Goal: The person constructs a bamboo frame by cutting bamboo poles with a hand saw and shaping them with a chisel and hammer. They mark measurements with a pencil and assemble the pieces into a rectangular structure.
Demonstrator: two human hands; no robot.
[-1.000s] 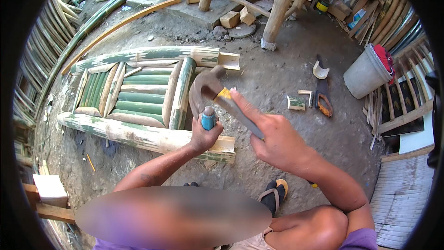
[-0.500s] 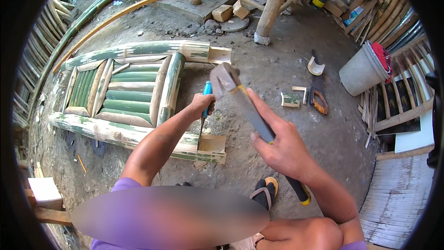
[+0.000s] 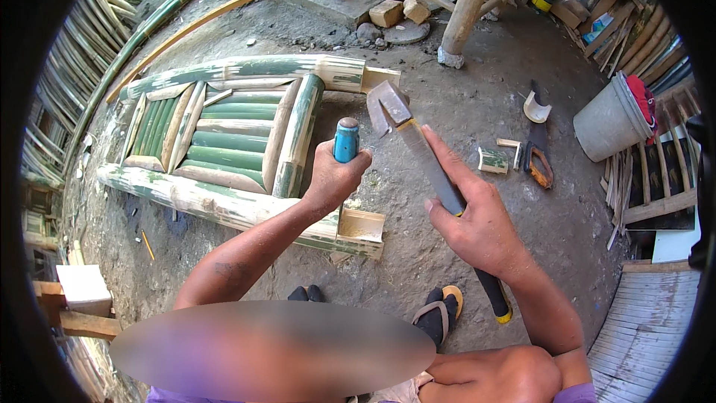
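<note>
Left hand [image 3: 333, 179] fisted on upright blue-handled chisel [image 3: 345, 140] over the bamboo frame's [image 3: 224, 205] near right corner, right hand [image 3: 477, 224] gripping hammer [image 3: 418, 151], head just beside, handle slanting down-right.

My left hand [image 3: 332, 179] is curled in a tight fist, thumb side up, wrist straight, forearm running back toward my body. My right hand [image 3: 477, 220] grips with the index finger stretched forward, its forearm angled down to my knee.
</note>
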